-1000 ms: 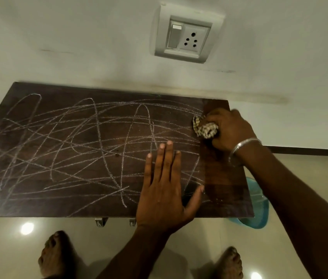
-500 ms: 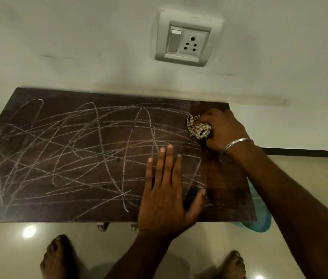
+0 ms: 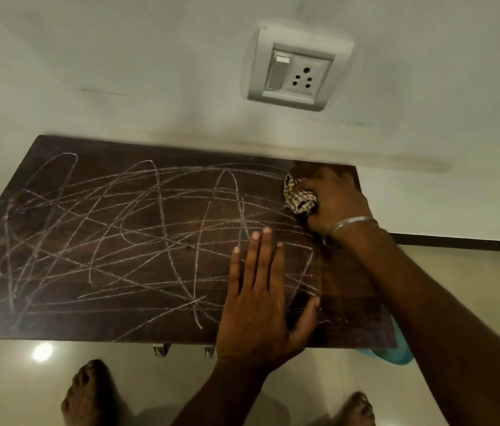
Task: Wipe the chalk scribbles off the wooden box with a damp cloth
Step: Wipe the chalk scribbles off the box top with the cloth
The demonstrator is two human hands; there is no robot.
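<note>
We look down on the dark brown wooden box top (image 3: 138, 250), a long flat board set against the pale wall, and white chalk scribbles (image 3: 156, 241) loop and cross over most of it. Our right hand (image 3: 333, 199) is at the far right corner of the board, fingers curled tight around a crumpled checked cloth in yellow and dark squares (image 3: 297, 196), which it presses onto the wood. The strip of board near that hand, along the right edge, looks bare of chalk and darker. A thin silver bangle (image 3: 351, 224) sits on the right wrist. Our left hand (image 3: 262, 302) lies flat on the near part of the board, palm down, fingers spread and straight, holding nothing. A white switch and socket plate (image 3: 297, 73) is fixed on the wall above. Below the board's right end, part of a light blue plastic tub (image 3: 396, 356) shows on the glossy beige tiled floor (image 3: 473, 281), and our bare feet (image 3: 89, 395) stand near the front edge.
</note>
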